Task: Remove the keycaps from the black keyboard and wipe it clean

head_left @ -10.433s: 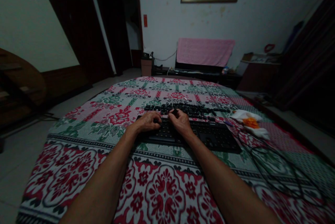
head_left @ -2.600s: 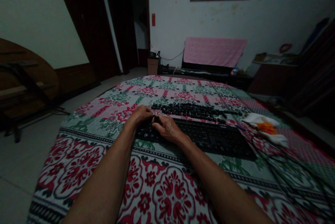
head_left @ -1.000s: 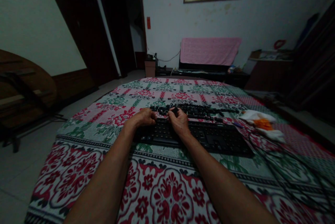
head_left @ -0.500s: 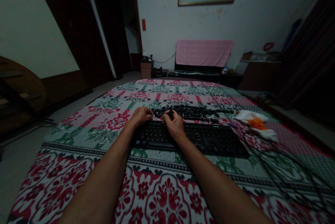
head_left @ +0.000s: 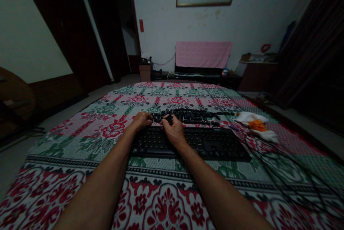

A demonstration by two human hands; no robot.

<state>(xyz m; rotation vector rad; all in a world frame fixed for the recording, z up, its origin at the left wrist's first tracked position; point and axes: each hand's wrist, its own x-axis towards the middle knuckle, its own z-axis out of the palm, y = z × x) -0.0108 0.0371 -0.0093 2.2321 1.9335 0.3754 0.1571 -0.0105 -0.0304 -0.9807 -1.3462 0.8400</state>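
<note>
A black keyboard [head_left: 225,145] lies across the patterned cloth, most of its keycaps off and rows of small mounts showing. Behind it spreads a long heap of loose black keycaps [head_left: 192,114]. My right hand [head_left: 174,129] is over the keyboard's left half, thumb and fingers closed on a small black keycap [head_left: 168,118]. To its left, my left hand [head_left: 142,120] rests by the keyboard's upper left corner, at the left end of the heap. Its fingers are curled together, and what they hold, if anything, is hidden.
Right of the keyboard lie white tissue or cloth [head_left: 252,118] with an orange item [head_left: 257,125] on it, and a loose black cable [head_left: 279,172]. The flowered cloth [head_left: 166,205] covers the surface. Beyond stands a low cabinet with a pink towel [head_left: 203,54].
The whole view has shifted, so things appear slightly farther left. My right hand still holds the black keycap, its grip turned a little; my left hand stays at the heap's left end.
</note>
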